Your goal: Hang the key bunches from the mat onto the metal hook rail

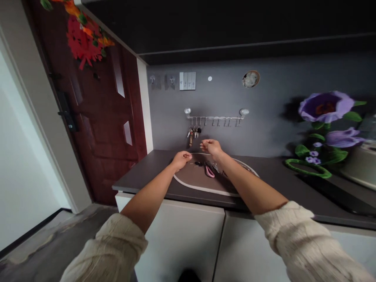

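Note:
Above the left part of a brown mat (192, 181) with a pale rim, my left hand (181, 159) is closed, thumb and fingertips together; whatever it may hold is too small to make out. My right hand (212, 146) is raised higher, just below the hook rail (216, 118), its fingers curled in a pinch with their contents hidden. Keys (195, 133) and a brown patterned strap (191, 139) hang from the rail's left hooks. On the mat between my arms lie a dark key (198, 164), a pink loop strap (209, 171) and some silvery keys (216, 167), partly covered by my right forearm.
Purple artificial flowers (326, 107) stand at the right of the dark counter (272, 184), near a long black object (337, 194) and a pale round container (361, 162). A dark upper cabinet (235, 27) overhangs the counter. The red-brown door (102, 129) is at left.

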`<state>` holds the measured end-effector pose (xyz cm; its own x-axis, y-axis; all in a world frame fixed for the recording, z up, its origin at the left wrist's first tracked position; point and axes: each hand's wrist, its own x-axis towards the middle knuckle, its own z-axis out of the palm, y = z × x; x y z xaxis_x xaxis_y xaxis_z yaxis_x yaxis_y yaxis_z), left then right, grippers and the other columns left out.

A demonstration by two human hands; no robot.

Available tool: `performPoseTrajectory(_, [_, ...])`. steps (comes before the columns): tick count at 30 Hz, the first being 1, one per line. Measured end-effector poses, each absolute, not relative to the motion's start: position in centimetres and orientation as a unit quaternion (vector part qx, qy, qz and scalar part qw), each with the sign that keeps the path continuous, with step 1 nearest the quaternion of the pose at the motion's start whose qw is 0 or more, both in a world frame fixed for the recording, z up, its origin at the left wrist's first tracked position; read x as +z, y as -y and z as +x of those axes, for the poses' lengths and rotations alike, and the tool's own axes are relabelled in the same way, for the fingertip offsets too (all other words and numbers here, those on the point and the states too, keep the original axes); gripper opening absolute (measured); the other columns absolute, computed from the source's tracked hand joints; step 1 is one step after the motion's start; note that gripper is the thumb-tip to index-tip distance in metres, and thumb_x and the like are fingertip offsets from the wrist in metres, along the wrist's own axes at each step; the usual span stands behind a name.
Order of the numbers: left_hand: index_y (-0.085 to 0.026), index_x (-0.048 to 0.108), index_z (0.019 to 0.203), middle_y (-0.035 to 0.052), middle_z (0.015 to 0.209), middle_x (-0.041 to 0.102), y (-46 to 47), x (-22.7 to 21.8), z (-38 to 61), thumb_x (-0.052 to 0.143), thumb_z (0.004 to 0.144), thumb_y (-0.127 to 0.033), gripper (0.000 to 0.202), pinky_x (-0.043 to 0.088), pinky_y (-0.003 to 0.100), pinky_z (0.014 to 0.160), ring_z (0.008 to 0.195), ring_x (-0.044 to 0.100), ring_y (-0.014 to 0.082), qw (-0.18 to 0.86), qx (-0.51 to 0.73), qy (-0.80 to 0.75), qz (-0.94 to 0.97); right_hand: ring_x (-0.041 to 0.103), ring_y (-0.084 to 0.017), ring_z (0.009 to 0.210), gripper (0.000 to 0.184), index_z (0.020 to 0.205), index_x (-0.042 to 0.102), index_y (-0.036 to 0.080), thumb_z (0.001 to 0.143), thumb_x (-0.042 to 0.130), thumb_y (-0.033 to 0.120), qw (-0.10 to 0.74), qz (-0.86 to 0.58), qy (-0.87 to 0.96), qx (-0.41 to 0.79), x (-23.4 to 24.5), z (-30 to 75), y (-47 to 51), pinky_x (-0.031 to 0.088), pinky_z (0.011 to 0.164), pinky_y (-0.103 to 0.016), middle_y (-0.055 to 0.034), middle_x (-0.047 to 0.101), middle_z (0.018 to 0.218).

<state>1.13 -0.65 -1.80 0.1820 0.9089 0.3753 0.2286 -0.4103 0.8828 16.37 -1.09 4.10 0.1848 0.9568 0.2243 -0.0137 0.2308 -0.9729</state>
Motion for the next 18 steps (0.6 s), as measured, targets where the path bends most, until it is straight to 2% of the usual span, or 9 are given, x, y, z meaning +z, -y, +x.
performPoseTrajectory(3, [-0.012,0.061,0.081,0.0006,0.066,0.056,0.7,-1.9,1.1,0.053,0.070,-0.017,0.015,0.038,0.022,0.062,0.059,0.046,0.0084,0.276,0.450,-0.401,0.749,0.051,-0.005,0.052,0.007,0.073,0.055,0.013,0.074,0.048,0.012,0.579,-0.497,0.551,0.337,2.4,17.0,2.0,0.042,0.054,-0.018,-0.0026,0.060,0.067])
performPoseTrajectory(9, [-0.015,0.062,0.094,0.0056,0.085,0.058,0.5,-2.0,1.1,0.051,0.073,-0.021,0.024,0.039,0.025,0.075,0.075,0.050,0.0130,0.100,0.367,-0.372,0.847,0.053,-0.009,0.061,0.007,0.070,0.060,0.015,0.067,0.054,0.012,0.500,-0.554,0.640,0.186,-0.4,18.3,2.8,0.041,0.066,-0.021,-0.0005,0.061,0.065])
performPoseTrajectory(13, [-0.018,0.062,0.094,0.0060,0.091,0.060,0.6,-1.9,1.5,0.048,0.075,-0.022,0.023,0.036,0.028,0.083,0.087,0.050,0.0164,0.043,0.316,-0.340,0.885,0.052,-0.011,0.062,0.010,0.069,0.061,0.017,0.066,0.054,0.010,0.442,-0.572,0.680,0.120,-0.6,18.2,3.0,0.040,0.069,-0.023,-0.0012,0.061,0.066])
performPoseTrajectory(18, [-0.018,0.064,0.086,0.0063,0.087,0.060,0.7,-1.7,1.9,0.046,0.077,-0.022,0.021,0.035,0.028,0.082,0.085,0.050,0.0169,0.016,0.295,-0.353,0.888,0.053,-0.012,0.065,0.013,0.069,0.062,0.017,0.064,0.055,0.007,0.421,-0.578,0.695,0.084,-0.5,17.9,3.0,0.040,0.070,-0.023,-0.0024,0.062,0.069])
